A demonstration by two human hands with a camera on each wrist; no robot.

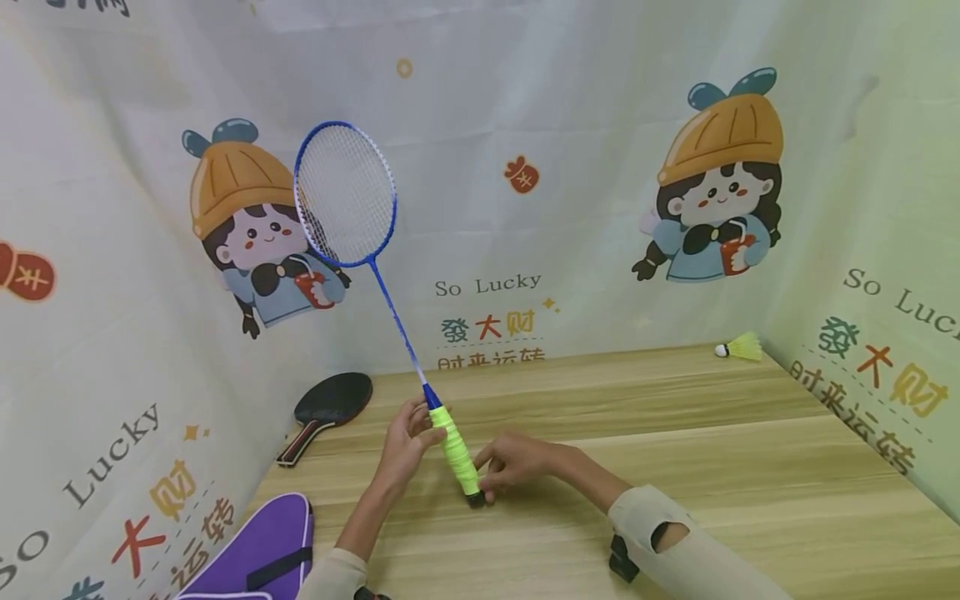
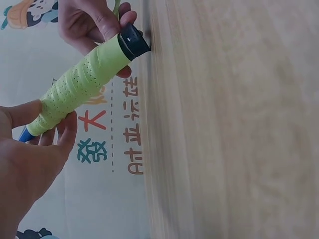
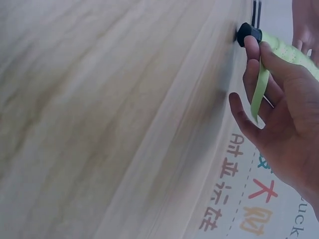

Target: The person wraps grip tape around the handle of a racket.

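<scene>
A blue and white badminton racket (image 1: pixel 390 300) is held tilted over the table, its strung head up and to the left. Yellow-green perforated grip tape (image 2: pixel 75 82) is wound round its handle. My left hand (image 1: pixel 408 442) grips the handle's upper end between thumb and fingers. At the black butt cap (image 2: pixel 133 41), my right hand (image 1: pixel 517 467) pinches the tape. From its fingers hangs a loose end of the tape (image 3: pixel 259 92), best seen in the right wrist view.
At the table's left lies a black table tennis bat (image 1: pixel 333 400). A purple case (image 1: pixel 258 542) with a dark strap sits at the near left. Against the far right edge rests a yellow shuttlecock (image 1: pixel 741 347). Printed cloth (image 1: pixel 585 208) hangs behind the wooden table (image 1: pixel 675 433).
</scene>
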